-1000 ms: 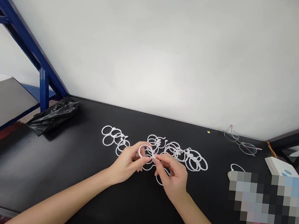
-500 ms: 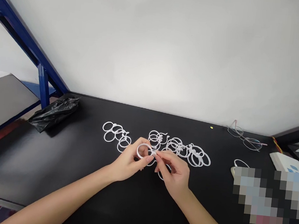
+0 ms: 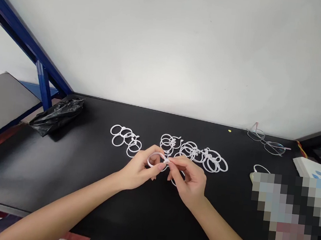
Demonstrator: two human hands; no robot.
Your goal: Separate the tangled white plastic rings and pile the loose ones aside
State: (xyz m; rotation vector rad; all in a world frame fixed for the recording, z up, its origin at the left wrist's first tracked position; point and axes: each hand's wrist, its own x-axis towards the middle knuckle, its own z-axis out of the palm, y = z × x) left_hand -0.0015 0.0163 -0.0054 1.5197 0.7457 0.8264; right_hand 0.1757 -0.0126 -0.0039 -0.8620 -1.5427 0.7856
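In the near part, the two bare hands meet over the black tabletop [image 3: 98, 128]. The left hand [image 3: 140, 169] and the right hand [image 3: 189, 180] each have the thumb and the index finger pinched nearly closed, and between them they hold one white ring [image 3: 156, 153]. Its loop stands in the hollow between the left thumb and index finger; its small joint [image 3: 167, 161] is at the fingertips of both hands, which almost touch each other. The exact grip on this joint is too small to tell. Under and just behind the fingers, a few more rings lie partly hidden. A little farther, one loose chain of rings [image 3: 131, 136] lies to the left, and overlapping rings [image 3: 193, 152] lie to the right. Farther still are a black plastic bag [image 3: 59, 115] at left, eyeglasses [image 3: 264, 141] at right, and the pale wall [image 3: 167, 52].
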